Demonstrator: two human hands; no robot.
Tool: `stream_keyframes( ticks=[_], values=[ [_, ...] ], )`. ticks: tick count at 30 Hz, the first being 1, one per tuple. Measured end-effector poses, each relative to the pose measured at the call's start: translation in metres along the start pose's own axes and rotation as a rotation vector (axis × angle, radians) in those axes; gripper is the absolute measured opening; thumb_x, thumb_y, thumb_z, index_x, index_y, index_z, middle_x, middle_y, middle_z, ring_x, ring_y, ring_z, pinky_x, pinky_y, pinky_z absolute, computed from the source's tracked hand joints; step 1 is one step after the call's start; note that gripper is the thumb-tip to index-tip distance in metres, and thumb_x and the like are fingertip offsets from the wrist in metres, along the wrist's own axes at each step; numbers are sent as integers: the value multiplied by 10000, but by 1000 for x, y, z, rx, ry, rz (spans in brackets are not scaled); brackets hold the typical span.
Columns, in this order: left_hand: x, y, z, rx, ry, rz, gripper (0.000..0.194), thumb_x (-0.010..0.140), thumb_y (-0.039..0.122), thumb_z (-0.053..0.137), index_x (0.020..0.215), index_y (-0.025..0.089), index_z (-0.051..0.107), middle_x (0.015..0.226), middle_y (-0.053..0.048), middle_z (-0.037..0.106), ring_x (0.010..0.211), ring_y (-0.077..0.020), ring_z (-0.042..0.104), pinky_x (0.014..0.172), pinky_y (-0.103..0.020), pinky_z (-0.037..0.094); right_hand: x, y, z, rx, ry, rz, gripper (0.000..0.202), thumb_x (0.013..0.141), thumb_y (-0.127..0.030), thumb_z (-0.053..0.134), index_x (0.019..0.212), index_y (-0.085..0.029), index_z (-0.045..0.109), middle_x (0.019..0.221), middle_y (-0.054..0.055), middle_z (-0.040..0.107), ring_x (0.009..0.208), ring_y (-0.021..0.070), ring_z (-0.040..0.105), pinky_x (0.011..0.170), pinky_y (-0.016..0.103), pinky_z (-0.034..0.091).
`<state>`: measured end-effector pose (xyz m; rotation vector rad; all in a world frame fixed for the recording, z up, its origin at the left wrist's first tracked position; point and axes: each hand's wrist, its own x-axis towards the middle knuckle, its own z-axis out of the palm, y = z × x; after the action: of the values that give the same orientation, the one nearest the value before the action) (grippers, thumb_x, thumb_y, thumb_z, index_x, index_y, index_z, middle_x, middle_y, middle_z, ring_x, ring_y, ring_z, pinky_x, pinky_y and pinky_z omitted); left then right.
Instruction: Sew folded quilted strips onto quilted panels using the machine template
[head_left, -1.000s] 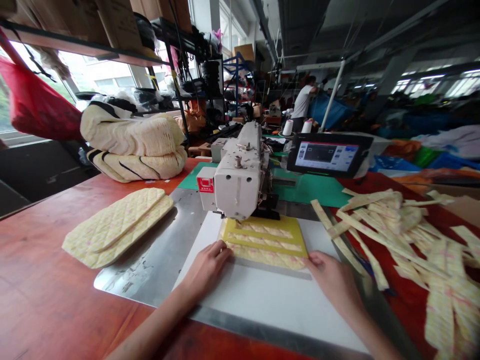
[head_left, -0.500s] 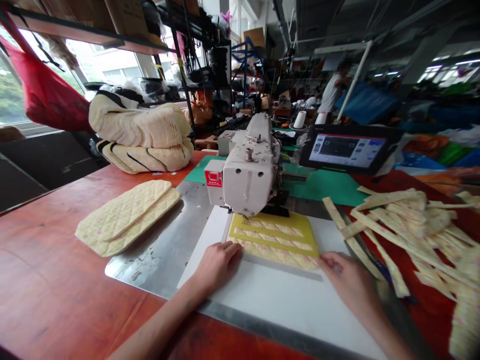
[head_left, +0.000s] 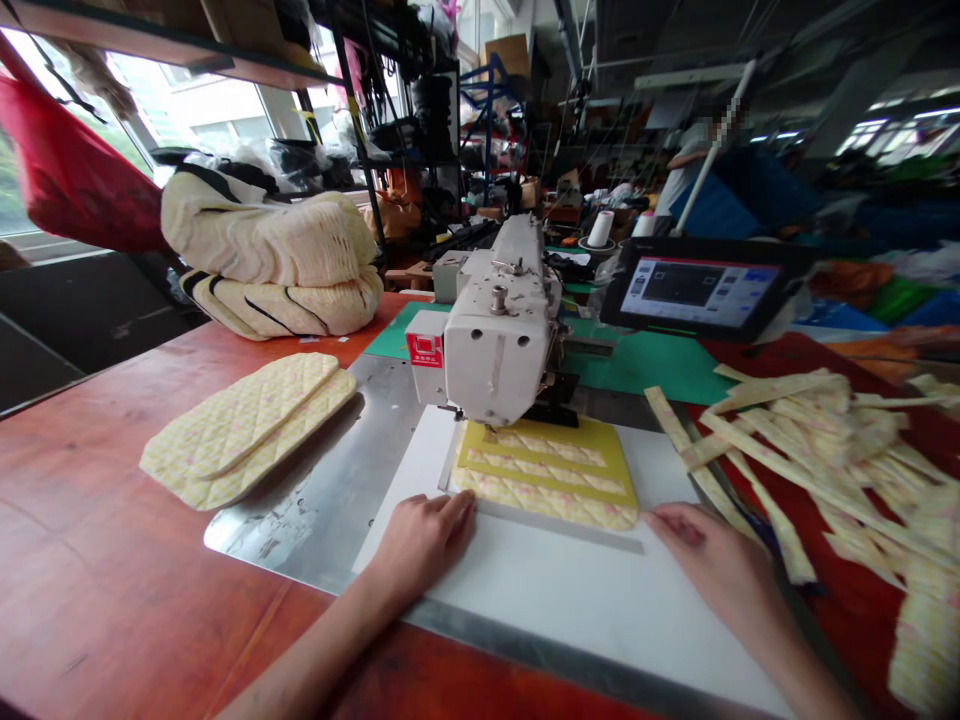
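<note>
A quilted yellow fabric piece (head_left: 555, 505) lies under a yellow slotted template (head_left: 626, 468) on a white plate (head_left: 540, 570), below the sewing machine head (head_left: 495, 350). My left hand (head_left: 427, 540) rests at the fabric's near left corner, fingers curled together; its fingertips are partly hidden. Beside the near right corner is my right hand (head_left: 697, 545), thumb and fingers closed together on or just above the plate. Whether either hand grips anything is unclear. A clear strip shows along the fabric's near edge.
Two quilted pads (head_left: 247, 430) lie stacked on the left, with a thick fabric bundle (head_left: 277, 260) behind. Loose fabric strips (head_left: 817, 440) are heaped on the right. A control screen (head_left: 697, 288) stands behind them. A co-worker (head_left: 679, 165) is in the background.
My right fingertips have shifted slightly right, off the fabric's corner. My left hand has drawn slightly back toward me along the near left corner. The view has tilted a little.
</note>
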<state>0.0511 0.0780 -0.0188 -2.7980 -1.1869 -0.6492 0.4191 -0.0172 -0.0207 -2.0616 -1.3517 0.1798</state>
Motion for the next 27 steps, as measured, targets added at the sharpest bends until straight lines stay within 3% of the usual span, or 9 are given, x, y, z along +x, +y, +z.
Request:
stream_keyframes(
  ticks=[11,21,25,27],
  values=[
    [2,-1,-5,35,-46,-12,198,1038,284,460,1078,226,645,729,-16,768,570,-213,710,563,-294,503,-7,-21,-2,46,-42,-25,305,771,-555,628,785,-267,728,706,42,731,640,236,659,635,330,509],
    [-2,-5,-1,26,-30,-6,224,1046,323,448,1097,241,650,812,-14,796,593,-214,725,547,-282,497,-13,-18,7,43,-38,-109,290,869,-510,600,788,-245,687,766,58,723,767,253,667,742,355,503],
    [-3,-9,2,4,1,27,227,1044,335,454,1127,250,647,818,-2,800,582,-212,727,530,-275,498,-9,-17,-4,22,-109,-131,221,897,-398,561,801,-237,679,782,41,723,751,223,666,722,328,499],
    [-4,-11,4,0,14,38,229,1042,344,459,1129,251,650,805,4,798,572,-215,725,509,-277,494,2,-10,-19,-23,-82,-145,221,916,-370,534,847,-230,691,833,49,734,763,218,670,726,326,500]
  ],
)
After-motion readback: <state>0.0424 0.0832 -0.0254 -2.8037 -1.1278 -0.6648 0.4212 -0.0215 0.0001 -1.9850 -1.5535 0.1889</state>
